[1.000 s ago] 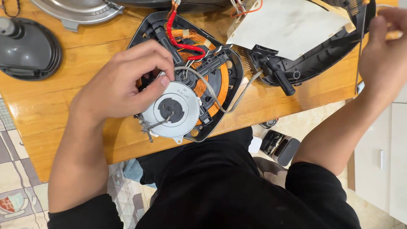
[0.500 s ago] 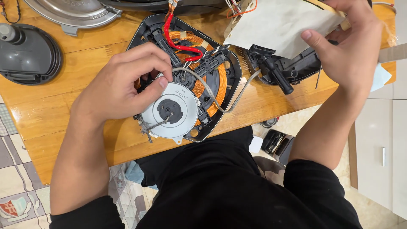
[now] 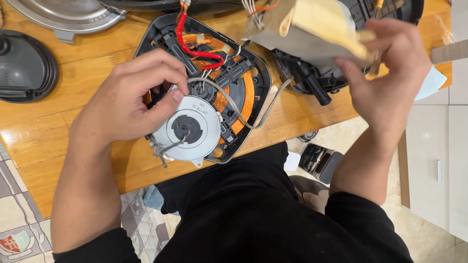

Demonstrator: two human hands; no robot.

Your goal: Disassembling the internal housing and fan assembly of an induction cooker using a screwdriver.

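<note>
The left hand's fingers [image 3: 168,83] curl in a loose pinch over the round, pale grey metal disc [image 3: 187,129], thumb tip pressed to its upper rim and the other fingertips bent down just behind it; whether they have actually closed on anything I cannot tell. That disc sits low and left in the black plastic tray-like housing [image 3: 258,73], over a flat orange-copper wound coil [image 3: 246,92], with a red wire [image 3: 192,48] and a thin grey cable [image 3: 253,122] looping past. The housing lies on the wooden tabletop [image 3: 58,126], near the front edge.

The right hand [image 3: 390,83] is raised at the upper right, fingers closed round a pale tan, wedge-shaped piece with a grey sheet [image 3: 302,29] beneath it — blurred, so I cannot make out its material.

The disc looks stiff and fairly light, smooth enough to slip; I'd judge the rim the place to grip it. The coil windings and thin leads look fragile — best left untouched.

Further out: a dark grey domed lid [image 3: 24,68] at the left, a shiny metal bowl [image 3: 63,14] above.
</note>
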